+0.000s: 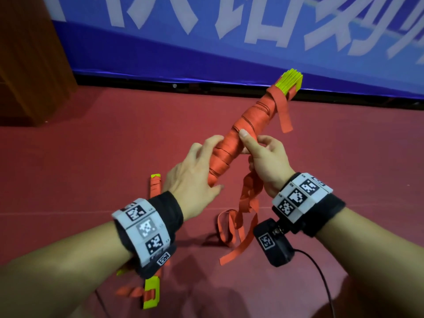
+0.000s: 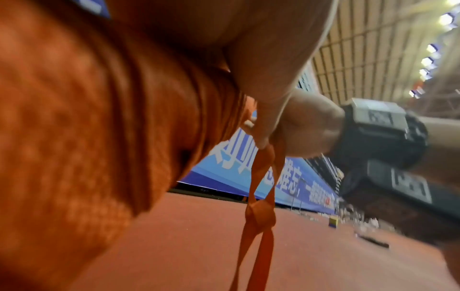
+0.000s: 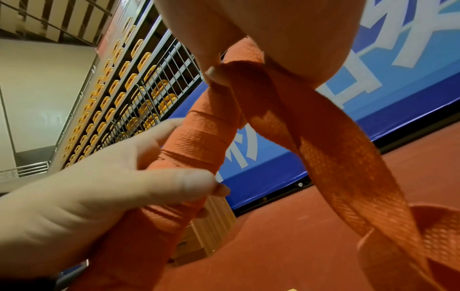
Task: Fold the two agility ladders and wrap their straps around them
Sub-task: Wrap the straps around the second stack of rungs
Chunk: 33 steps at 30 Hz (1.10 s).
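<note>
Red floor (image 1: 91,157) with a blue banner (image 1: 206,53) along the far side; a second ladder (image 1: 152,292) lies near-left under the left forearm. The held ladder bundle (image 1: 243,131), mostly wrapped in orange, runs from near-left up to far-right, yellow rung ends far. The left hand (image 1: 195,171) curls round its near end, the right hand (image 1: 263,157) grips the middle with thumb on top and pinches the loose strap (image 1: 243,210) hanging below to the floor, so the next turn probably goes round near the right hand.
</note>
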Each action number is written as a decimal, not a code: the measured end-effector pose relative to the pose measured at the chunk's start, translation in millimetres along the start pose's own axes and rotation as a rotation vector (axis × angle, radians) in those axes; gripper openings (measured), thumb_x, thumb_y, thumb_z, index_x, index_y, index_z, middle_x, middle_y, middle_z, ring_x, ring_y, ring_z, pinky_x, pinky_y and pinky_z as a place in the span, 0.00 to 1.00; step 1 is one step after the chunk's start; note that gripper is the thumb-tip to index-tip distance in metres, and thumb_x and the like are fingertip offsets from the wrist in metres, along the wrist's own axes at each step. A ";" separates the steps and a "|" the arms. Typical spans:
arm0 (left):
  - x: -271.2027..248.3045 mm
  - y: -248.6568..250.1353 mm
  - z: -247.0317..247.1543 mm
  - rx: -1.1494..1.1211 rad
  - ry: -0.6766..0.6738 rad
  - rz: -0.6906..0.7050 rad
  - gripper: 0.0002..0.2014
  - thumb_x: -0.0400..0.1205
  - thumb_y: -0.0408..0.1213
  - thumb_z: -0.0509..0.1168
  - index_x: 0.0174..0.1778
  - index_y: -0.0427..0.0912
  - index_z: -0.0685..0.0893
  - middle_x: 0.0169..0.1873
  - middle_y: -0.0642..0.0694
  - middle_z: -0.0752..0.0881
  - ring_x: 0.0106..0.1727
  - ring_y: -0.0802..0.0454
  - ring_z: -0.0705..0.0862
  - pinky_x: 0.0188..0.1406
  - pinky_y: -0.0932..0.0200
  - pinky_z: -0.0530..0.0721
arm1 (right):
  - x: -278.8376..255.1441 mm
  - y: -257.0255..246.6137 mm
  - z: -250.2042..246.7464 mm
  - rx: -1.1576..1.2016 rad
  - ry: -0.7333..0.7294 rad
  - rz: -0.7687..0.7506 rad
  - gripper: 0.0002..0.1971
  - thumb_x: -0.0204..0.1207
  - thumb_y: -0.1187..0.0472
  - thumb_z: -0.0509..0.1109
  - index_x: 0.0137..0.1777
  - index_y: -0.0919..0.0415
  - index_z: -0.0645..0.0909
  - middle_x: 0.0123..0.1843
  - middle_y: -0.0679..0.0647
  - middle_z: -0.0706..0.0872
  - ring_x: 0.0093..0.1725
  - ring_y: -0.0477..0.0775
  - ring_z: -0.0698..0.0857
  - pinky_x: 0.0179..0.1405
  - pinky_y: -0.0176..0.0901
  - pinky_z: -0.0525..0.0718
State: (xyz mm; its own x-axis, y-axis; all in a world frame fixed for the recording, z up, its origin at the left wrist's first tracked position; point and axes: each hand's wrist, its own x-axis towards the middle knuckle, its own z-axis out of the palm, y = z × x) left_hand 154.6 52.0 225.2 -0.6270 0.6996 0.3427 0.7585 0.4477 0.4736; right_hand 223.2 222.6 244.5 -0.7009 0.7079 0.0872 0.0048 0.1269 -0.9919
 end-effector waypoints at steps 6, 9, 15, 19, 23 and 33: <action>3.8 4.3 -4.2 -0.034 0.046 0.018 0.39 0.74 0.43 0.73 0.76 0.71 0.61 0.52 0.56 0.78 0.44 0.42 0.85 0.42 0.46 0.86 | -2.8 -6.6 -5.4 -0.022 0.027 0.020 0.27 0.77 0.40 0.76 0.66 0.60 0.78 0.43 0.51 0.90 0.23 0.37 0.78 0.28 0.37 0.77; 6.2 2.9 -8.2 -0.105 0.063 0.029 0.39 0.71 0.43 0.75 0.75 0.69 0.65 0.53 0.55 0.83 0.47 0.45 0.85 0.45 0.44 0.87 | -4.5 -9.7 -10.7 -0.075 0.001 -0.034 0.26 0.79 0.41 0.74 0.67 0.60 0.77 0.43 0.49 0.91 0.24 0.37 0.79 0.27 0.34 0.78; 9.3 -3.3 -11.6 -0.399 0.061 -0.022 0.39 0.66 0.37 0.79 0.71 0.65 0.71 0.49 0.57 0.86 0.41 0.53 0.87 0.43 0.57 0.86 | -6.6 -11.1 -14.1 -0.115 -0.091 -0.092 0.18 0.85 0.48 0.69 0.66 0.60 0.77 0.26 0.41 0.87 0.21 0.39 0.75 0.26 0.34 0.76; 10.1 -6.9 -13.2 -0.512 0.057 -0.062 0.38 0.66 0.33 0.79 0.68 0.64 0.74 0.41 0.51 0.88 0.34 0.51 0.86 0.35 0.62 0.83 | -6.1 -10.4 -14.0 -0.155 -0.149 -0.133 0.18 0.85 0.49 0.69 0.68 0.58 0.76 0.40 0.51 0.94 0.23 0.39 0.78 0.26 0.33 0.76; 9.2 -6.3 -18.2 -0.571 0.028 -0.066 0.39 0.67 0.30 0.79 0.69 0.63 0.74 0.41 0.48 0.89 0.35 0.48 0.88 0.36 0.54 0.87 | -7.0 -10.0 -14.0 -0.172 -0.188 -0.149 0.14 0.86 0.50 0.68 0.66 0.55 0.76 0.37 0.51 0.92 0.25 0.40 0.80 0.26 0.31 0.77; 10.2 -8.9 -18.8 -0.736 -0.100 -0.076 0.39 0.69 0.26 0.78 0.70 0.62 0.72 0.44 0.39 0.90 0.40 0.34 0.89 0.38 0.37 0.90 | -5.2 -6.2 -11.7 -0.153 -0.215 -0.197 0.12 0.88 0.49 0.66 0.59 0.58 0.81 0.46 0.58 0.92 0.24 0.45 0.80 0.23 0.34 0.76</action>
State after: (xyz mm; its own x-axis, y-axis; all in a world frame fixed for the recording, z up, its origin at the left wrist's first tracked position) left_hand 138.1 44.6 239.7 -0.6270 0.7447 0.2288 0.3767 0.0327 0.9258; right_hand 235.1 226.3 251.3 -0.8334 0.4984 0.2388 -0.0505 0.3615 -0.9310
